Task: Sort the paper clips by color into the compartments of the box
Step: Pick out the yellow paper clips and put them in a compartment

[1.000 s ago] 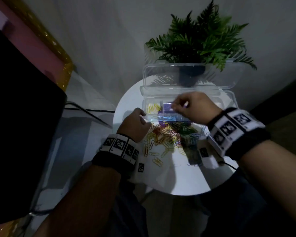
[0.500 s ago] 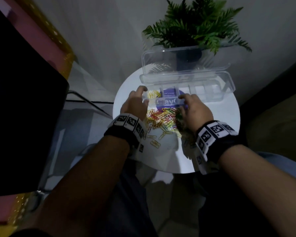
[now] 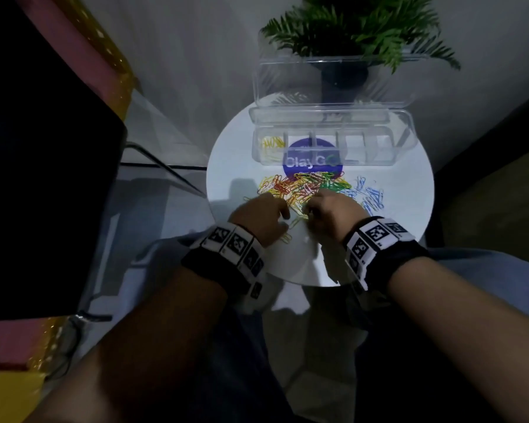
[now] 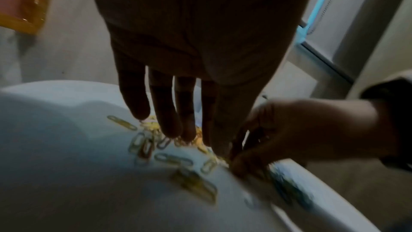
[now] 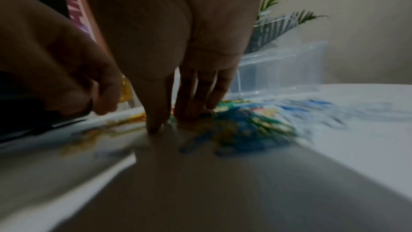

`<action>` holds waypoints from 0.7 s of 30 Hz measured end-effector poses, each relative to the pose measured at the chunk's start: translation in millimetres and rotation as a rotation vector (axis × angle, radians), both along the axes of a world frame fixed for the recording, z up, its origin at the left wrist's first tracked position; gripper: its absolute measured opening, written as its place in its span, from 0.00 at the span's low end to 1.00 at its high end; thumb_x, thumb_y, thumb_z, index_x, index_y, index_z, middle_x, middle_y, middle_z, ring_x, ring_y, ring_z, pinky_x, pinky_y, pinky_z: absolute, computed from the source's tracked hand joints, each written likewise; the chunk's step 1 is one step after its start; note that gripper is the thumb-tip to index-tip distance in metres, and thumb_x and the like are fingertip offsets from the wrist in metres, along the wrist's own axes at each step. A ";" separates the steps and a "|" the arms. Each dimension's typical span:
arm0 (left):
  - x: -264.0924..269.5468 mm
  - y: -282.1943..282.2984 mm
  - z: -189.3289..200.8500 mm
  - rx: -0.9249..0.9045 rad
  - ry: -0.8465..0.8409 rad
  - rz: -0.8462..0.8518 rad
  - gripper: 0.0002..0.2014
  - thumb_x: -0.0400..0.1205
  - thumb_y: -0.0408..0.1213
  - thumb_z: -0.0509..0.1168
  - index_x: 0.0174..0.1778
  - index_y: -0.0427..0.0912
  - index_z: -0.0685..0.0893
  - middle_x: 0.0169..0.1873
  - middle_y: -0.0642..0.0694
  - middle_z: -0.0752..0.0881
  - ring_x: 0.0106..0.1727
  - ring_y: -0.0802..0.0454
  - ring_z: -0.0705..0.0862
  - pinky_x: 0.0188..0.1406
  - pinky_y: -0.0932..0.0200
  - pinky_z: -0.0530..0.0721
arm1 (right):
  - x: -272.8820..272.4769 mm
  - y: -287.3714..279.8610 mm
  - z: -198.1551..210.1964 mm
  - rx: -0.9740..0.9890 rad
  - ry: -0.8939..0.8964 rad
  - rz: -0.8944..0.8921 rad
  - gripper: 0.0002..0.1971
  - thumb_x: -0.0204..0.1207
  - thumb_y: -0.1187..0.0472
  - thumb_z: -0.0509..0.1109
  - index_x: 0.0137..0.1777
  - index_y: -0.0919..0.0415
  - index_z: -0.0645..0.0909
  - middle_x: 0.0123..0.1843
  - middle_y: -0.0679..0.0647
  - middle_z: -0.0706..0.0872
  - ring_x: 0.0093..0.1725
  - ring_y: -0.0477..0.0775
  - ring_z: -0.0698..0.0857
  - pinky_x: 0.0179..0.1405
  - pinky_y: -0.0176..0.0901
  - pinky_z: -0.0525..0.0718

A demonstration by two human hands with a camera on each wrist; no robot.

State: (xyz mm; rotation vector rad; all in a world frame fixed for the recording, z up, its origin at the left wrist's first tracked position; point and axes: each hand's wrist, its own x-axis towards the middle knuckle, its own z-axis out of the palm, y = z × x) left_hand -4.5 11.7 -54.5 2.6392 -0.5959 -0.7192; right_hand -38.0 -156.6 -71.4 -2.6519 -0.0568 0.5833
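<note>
A clear compartment box stands open at the back of the round white table. Its leftmost compartment holds yellow clips. In front of it lies a mixed pile of paper clips, with green ones and blue ones to the right. My left hand reaches down with straight fingers onto loose yellow clips. Close beside it, my right hand sets its thumb and fingertips on the pile's near edge. Blur hides whether a clip is between them.
A potted fern stands behind the raised lid. A blue round sticker shows under the box. A large dark object fills the left side. The table edge lies just under my wrists.
My right hand has come back from over the box to the near side of the pile. My left hand has pulled back from the box's left end to the pile too.
</note>
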 end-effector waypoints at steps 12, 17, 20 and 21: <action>-5.9 -7.9 -19.7 0.099 0.006 -0.163 0.06 0.79 0.37 0.67 0.48 0.39 0.84 0.55 0.40 0.79 0.57 0.40 0.80 0.57 0.48 0.79 | -28.2 -11.6 -6.8 0.203 -0.236 -0.087 0.01 0.71 0.66 0.66 0.40 0.64 0.79 0.38 0.60 0.84 0.39 0.64 0.82 0.39 0.51 0.79; 3.1 -5.4 -19.6 0.043 -0.010 -0.066 0.07 0.81 0.33 0.61 0.49 0.36 0.83 0.56 0.36 0.81 0.59 0.39 0.79 0.59 0.50 0.77 | -13.3 2.5 6.9 0.157 -0.112 0.056 0.16 0.76 0.64 0.66 0.64 0.56 0.80 0.55 0.59 0.87 0.55 0.61 0.84 0.54 0.48 0.79; 12.8 4.7 -15.1 -0.080 0.000 0.111 0.05 0.81 0.33 0.63 0.48 0.38 0.82 0.50 0.37 0.85 0.53 0.42 0.82 0.50 0.58 0.75 | 3.9 10.6 6.7 0.078 0.007 0.140 0.18 0.78 0.61 0.64 0.67 0.51 0.79 0.64 0.55 0.85 0.62 0.58 0.82 0.58 0.42 0.77; 15.1 8.1 -13.0 -0.136 0.009 0.167 0.04 0.81 0.33 0.63 0.48 0.39 0.82 0.48 0.39 0.85 0.49 0.44 0.82 0.47 0.61 0.73 | 8.2 12.1 4.8 0.067 0.022 0.154 0.17 0.78 0.60 0.65 0.65 0.51 0.81 0.64 0.55 0.85 0.62 0.59 0.83 0.57 0.42 0.77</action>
